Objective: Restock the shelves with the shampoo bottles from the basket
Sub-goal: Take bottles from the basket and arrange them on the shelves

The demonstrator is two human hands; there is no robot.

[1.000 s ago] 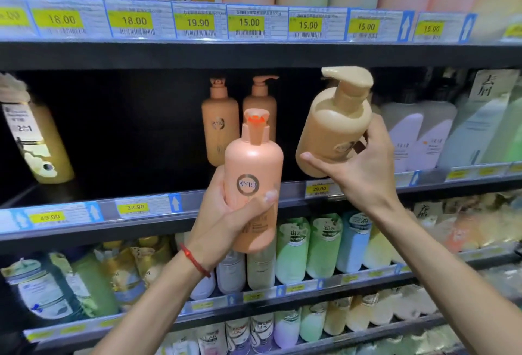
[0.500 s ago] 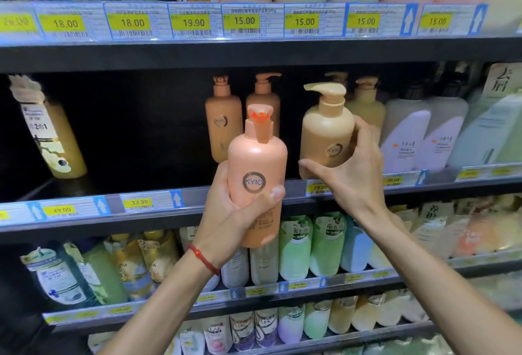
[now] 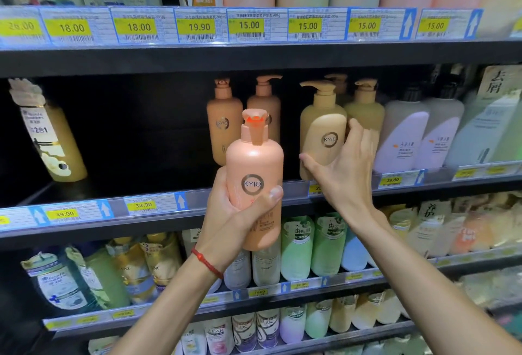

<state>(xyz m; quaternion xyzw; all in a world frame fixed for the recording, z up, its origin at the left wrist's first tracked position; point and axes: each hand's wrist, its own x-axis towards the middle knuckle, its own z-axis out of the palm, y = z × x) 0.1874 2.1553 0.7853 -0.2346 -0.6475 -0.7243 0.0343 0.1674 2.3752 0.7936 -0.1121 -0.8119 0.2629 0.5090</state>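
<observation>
**Held One Bottle Up, Reached for Another**

Gripped the peach KYIO bottle [image 3: 254, 168] in the left hand [image 3: 234, 213], with the thumb laid across the front just below the logo and the fingers curled round the back. Held it upright in the air, in front of the middle shelf [image 3: 84, 227] and its price rail. Wore a red cord [image 3: 207, 264] on that wrist.

Reached with the right hand [image 3: 341, 168] to the tan KYIO bottle [image 3: 322, 134], which stood upright near the front edge of the middle shelf. Spread the fingers nearly straight along its right flank and set the thumb against its lower left, without curling round it. Could not tell whether the fingers themselves touched the plastic.

Showed two orange-tan pump bottles [image 3: 224, 125] farther back on the same shelf, behind the peach one. Showed a second tan bottle [image 3: 364, 106] just behind the right hand, pale lilac-fronted bottles [image 3: 404, 134] to its right, and a yellow bottle [image 3: 53, 139] leaning at far left, well apart.
</observation>
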